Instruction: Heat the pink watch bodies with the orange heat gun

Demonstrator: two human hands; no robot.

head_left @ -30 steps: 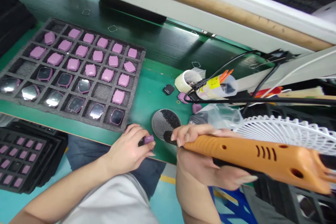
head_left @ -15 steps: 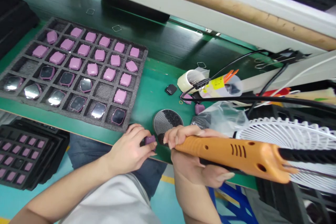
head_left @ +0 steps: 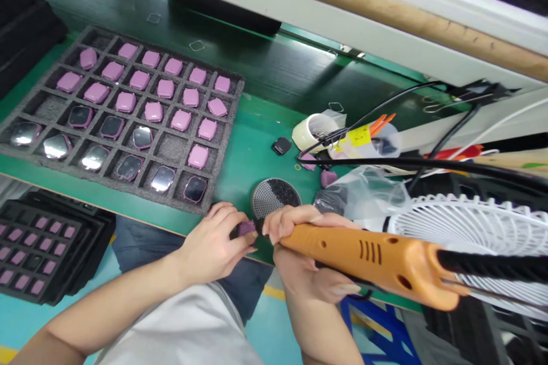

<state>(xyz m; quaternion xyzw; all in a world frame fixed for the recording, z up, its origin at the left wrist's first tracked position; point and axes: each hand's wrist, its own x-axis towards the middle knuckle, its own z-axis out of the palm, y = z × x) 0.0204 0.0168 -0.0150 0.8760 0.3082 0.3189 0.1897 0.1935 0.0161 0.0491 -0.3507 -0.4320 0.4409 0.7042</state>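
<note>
While the left grip [head_left: 220, 242], curled snugly, pinches the purple case [head_left: 246, 228] near eight o'clock from the perforated disc [head_left: 274, 195] and the right grip [head_left: 296, 265] wraps the orange tool [head_left: 349, 251], I'd guess the case light, stiff and slippery, best held by its edges.

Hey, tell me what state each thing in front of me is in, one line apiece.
Left hand: closed on the purple piece
Purple piece: held, partly hidden
Right hand: wrapped around the orange tool
Orange tool: held, tip near the purple piece, contact and power unclear
Gray foam tray: mostly filled
Round gray grille: perforated side up, partly dark
Clear plastic bag: crumpled
</note>
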